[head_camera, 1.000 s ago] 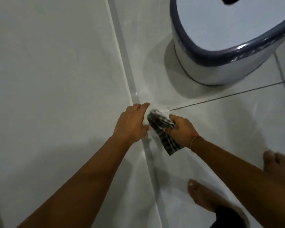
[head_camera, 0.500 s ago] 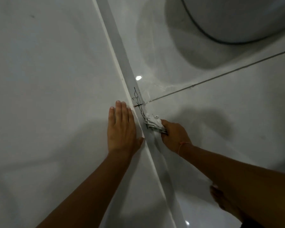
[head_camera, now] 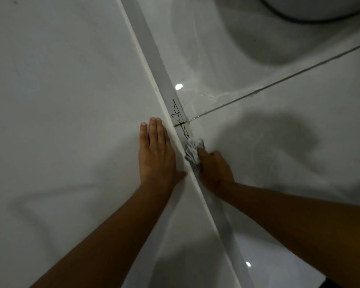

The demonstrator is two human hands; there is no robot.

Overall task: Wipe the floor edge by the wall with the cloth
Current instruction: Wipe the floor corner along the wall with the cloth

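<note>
Floor-edge wiping, seen from the head camera. Left hand [head_camera: 156, 154] lies flat and open on the wall [head_camera: 60, 100], fingers together and extended, its thumb side just beside the grey skirting strip [head_camera: 154, 59]; it holds nothing and appears to act as a brace. Right hand [head_camera: 213, 169] is closed around a bunched pale cloth [head_camera: 192, 151], which is pressed into the angle where the skirting strip meets the floor tile [head_camera: 279, 152]. The cloth protrudes ahead of the right fingertips and touches the strip. Just beyond the cloth, black scribbled marks [head_camera: 180, 118] run along the strip, crossing the end of a dark grout line [head_camera: 279, 84] that leads away to the right. Further beyond both hands sits the rounded base of a bin [head_camera: 320, 9], only partly in view.

Judged from this position, the stroke is best driven forward along the strip with firm pressure, keeping the wad compact so its leading edge reaches into the corner. Marks this dark will probably need short repeated rubs rather than one pass. Whether the cloth is damp cannot be told.
</note>
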